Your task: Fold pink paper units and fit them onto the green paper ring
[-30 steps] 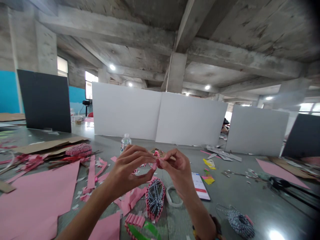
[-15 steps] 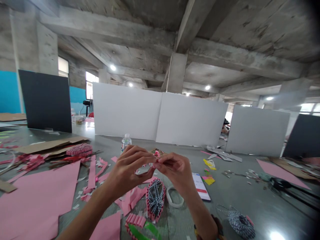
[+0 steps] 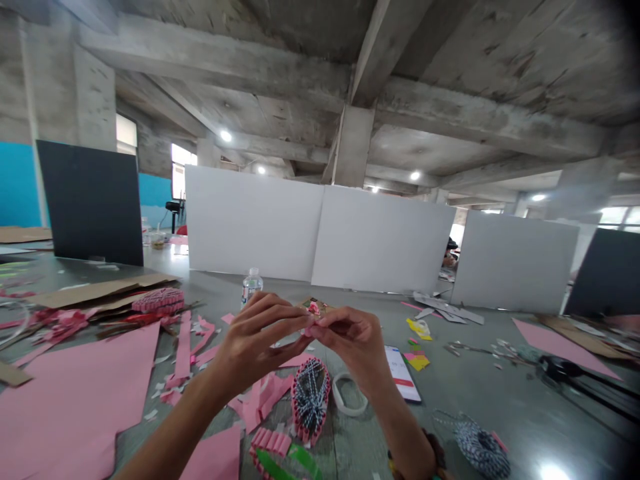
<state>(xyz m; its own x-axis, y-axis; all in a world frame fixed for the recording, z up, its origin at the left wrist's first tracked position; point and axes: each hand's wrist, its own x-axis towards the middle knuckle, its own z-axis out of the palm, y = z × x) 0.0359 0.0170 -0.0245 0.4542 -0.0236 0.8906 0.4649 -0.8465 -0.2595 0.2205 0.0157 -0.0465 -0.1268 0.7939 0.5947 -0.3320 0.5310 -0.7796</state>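
Note:
My left hand (image 3: 263, 333) and my right hand (image 3: 353, 337) meet fingertip to fingertip above the table. Between them they pinch a small pink paper piece (image 3: 309, 329), mostly covered by the fingers. Just below lies an oval pink-rimmed piece (image 3: 311, 399) criss-crossed with black-and-white string. Beside it rests a roll of whitish tape (image 3: 349, 394). Nearer to me are a row of folded pink paper (image 3: 270, 440) and a green strip (image 3: 305, 460).
A clear bottle (image 3: 252, 285) stands behind my left hand. Right of my hands lies a phone (image 3: 401, 375), then a ball of string (image 3: 481, 448) and black-handled scissors (image 3: 560, 368). Pink sheets (image 3: 75, 407) cover the left. White boards (image 3: 385, 237) stand across the back.
My fingertips have shifted very slightly around the small pink paper piece. Both hands stay in nearly the same place, and nothing on the table has moved.

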